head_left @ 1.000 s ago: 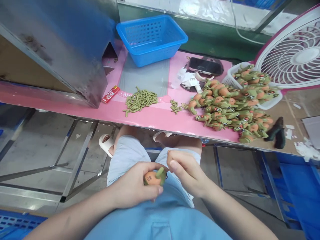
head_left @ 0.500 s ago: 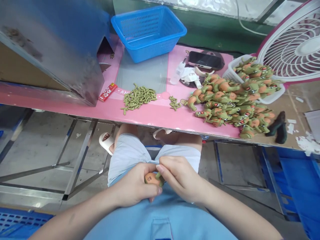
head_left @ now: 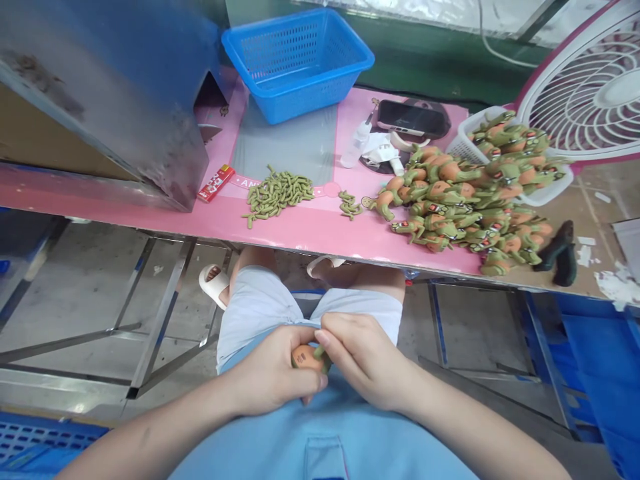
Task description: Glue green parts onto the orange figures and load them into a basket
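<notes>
Close to my lap, my left hand (head_left: 280,367) is wrapped round a small orange and green toy figure (head_left: 307,358), its orange belly facing up. My right hand (head_left: 363,357) is closed beside it, thumb and forefinger pinching a small green arm piece (head_left: 320,351) that touches the figure; its far end is hidden by the fingers. On the pink table lie a pile of small green arm pieces (head_left: 280,193) and a smaller group of them (head_left: 350,205). A heap of similar toy figures (head_left: 450,200) lies to the right.
A blue basket (head_left: 300,100) stands at the back, with a phone (head_left: 413,119) and a small white bottle (head_left: 356,143) to its right. A metal box (head_left: 110,87) is at left, near a red packet (head_left: 217,183). A white basket (head_left: 463,143) and a fan (head_left: 590,87) stand at right.
Almost nothing differs. Both hands keep their grip on the toy figure and the arm piece, and the view has shifted very slightly.
</notes>
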`<state>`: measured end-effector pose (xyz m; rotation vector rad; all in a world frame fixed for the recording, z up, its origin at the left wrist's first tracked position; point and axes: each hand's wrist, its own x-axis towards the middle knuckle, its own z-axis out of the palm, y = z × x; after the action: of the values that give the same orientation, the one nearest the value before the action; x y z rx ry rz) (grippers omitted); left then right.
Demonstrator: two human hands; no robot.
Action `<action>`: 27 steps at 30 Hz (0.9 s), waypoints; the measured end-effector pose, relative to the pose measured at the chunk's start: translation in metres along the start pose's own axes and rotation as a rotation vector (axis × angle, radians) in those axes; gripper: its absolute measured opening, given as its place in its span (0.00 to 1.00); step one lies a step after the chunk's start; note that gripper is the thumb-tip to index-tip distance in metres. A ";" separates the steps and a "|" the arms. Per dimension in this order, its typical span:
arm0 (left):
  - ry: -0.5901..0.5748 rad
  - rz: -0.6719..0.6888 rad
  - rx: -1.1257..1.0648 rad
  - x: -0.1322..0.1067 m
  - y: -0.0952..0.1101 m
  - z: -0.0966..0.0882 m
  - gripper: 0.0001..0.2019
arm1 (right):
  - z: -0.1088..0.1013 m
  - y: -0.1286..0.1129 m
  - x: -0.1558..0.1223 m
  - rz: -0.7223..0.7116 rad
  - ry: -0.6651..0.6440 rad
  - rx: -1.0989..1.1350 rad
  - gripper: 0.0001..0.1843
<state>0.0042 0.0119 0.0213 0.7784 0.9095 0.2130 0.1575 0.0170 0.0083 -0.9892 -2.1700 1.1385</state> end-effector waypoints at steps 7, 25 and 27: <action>0.011 0.022 0.063 -0.001 -0.002 0.002 0.05 | 0.000 0.000 0.000 -0.012 0.020 -0.013 0.15; 0.626 0.633 0.904 -0.005 -0.020 -0.016 0.26 | -0.038 0.062 0.017 0.012 0.807 -0.054 0.08; 0.685 0.589 0.741 0.001 -0.023 -0.019 0.17 | -0.056 0.095 0.043 0.079 0.910 -0.103 0.10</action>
<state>-0.0134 0.0060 -0.0022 1.7241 1.4104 0.7128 0.2048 0.1148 -0.0381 -1.3116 -1.4564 0.4399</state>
